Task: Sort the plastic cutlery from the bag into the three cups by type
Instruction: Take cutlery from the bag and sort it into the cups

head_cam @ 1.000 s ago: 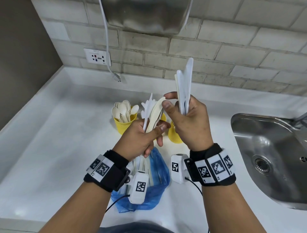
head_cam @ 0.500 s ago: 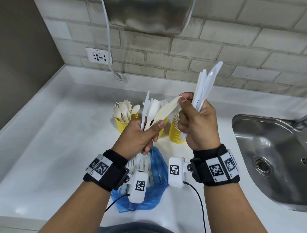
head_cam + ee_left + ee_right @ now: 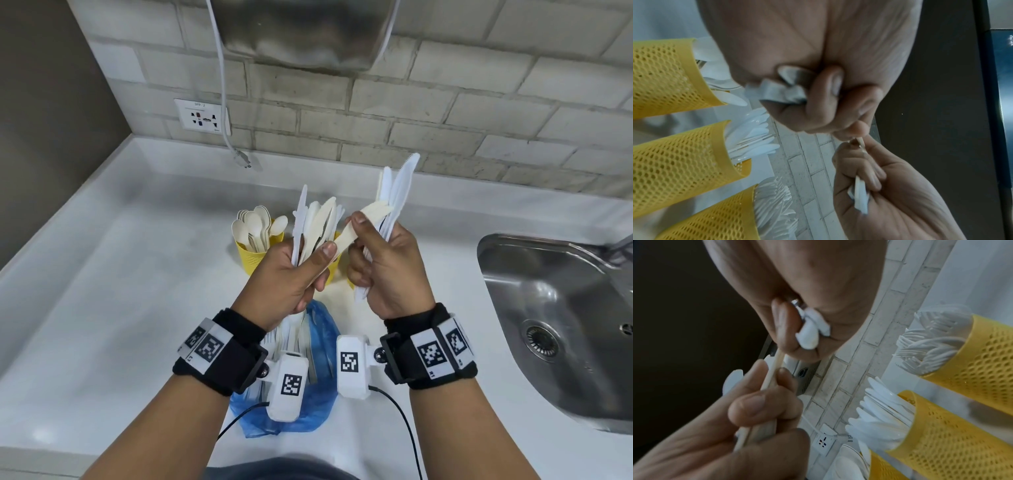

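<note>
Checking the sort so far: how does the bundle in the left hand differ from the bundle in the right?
The left hand's bundle mixes cream and white pieces, fanned out; the right hand's bundle is white knives, packed close. The left bundle stands upright; the right leans rightward. A cream knife bridges both grips. Both bundles are disposable cutlery.

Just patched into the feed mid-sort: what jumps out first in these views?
Both hands, raised over the white counter, are full of pale cutlery: the left hand grips a mixed bunch, the right hand a sheaf of white knives, and both pinch one cream knife between them. Behind stand yellow mesh cups, the left one holding spoons; a blue bag lies below the wrists, a steel sink to the right.
</note>
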Demonstrator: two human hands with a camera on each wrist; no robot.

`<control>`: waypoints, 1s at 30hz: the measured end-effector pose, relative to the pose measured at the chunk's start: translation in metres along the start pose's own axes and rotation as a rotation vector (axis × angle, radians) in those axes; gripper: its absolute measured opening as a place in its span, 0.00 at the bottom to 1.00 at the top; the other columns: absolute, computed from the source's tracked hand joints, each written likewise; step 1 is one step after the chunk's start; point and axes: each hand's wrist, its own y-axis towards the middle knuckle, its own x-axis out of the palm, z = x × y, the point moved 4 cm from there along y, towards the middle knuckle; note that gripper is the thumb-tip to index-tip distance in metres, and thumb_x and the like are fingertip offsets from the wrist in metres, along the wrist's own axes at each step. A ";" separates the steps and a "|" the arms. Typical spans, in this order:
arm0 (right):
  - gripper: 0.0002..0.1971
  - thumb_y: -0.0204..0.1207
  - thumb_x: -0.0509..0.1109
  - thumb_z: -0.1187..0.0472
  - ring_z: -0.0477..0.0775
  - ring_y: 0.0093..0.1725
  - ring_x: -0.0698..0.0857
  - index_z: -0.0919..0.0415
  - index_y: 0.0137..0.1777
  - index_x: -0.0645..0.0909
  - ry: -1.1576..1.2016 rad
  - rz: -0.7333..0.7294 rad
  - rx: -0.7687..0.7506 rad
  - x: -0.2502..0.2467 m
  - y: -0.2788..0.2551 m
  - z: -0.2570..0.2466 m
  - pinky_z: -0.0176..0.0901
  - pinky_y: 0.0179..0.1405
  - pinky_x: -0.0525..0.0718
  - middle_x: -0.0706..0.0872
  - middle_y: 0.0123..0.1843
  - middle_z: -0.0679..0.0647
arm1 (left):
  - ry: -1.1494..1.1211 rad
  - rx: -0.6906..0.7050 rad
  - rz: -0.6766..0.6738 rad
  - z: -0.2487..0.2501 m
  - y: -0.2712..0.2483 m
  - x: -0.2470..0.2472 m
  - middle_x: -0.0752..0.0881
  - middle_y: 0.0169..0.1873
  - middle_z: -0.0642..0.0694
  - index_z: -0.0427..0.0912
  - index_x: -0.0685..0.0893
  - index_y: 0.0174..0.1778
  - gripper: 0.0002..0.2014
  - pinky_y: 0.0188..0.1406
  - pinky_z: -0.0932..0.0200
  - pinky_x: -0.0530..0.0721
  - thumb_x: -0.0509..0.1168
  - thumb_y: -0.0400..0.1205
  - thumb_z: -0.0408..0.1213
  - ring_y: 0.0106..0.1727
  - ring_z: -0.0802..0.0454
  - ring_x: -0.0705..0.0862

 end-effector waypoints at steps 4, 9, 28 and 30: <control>0.09 0.88 0.68 0.58 0.49 0.18 0.62 0.65 0.55 0.78 -0.099 -0.035 -0.037 0.007 -0.003 0.002 0.34 0.18 0.62 0.67 0.29 0.59 | -0.007 0.017 0.010 0.001 -0.001 0.000 0.78 0.27 0.40 0.51 0.88 0.48 0.11 0.17 0.63 0.62 0.66 0.84 0.53 0.15 0.52 0.66; 0.11 0.91 0.63 0.58 0.56 0.19 0.71 0.66 0.51 0.77 -0.050 -0.029 -0.048 0.015 -0.005 -0.001 0.38 0.17 0.66 0.69 0.26 0.63 | 0.035 0.048 0.004 0.004 0.000 0.001 0.83 0.30 0.39 0.48 0.87 0.44 0.14 0.18 0.58 0.63 0.62 0.89 0.49 0.16 0.49 0.66; 0.09 0.87 0.68 0.55 0.46 0.20 0.65 0.57 0.47 0.77 -0.152 0.202 -0.355 -0.013 0.000 -0.042 0.34 0.23 0.66 0.68 0.25 0.45 | 0.078 0.027 -0.034 0.004 -0.002 0.002 0.84 0.29 0.42 0.39 0.87 0.51 0.21 0.16 0.64 0.64 0.60 0.85 0.54 0.14 0.53 0.66; 0.06 0.84 0.74 0.57 0.45 0.21 0.68 0.59 0.50 0.83 -0.333 0.088 -0.370 -0.004 -0.004 -0.043 0.36 0.25 0.69 0.72 0.25 0.44 | 0.086 0.027 -0.038 0.003 -0.001 0.004 0.84 0.29 0.42 0.40 0.87 0.51 0.20 0.17 0.65 0.65 0.60 0.86 0.54 0.14 0.53 0.67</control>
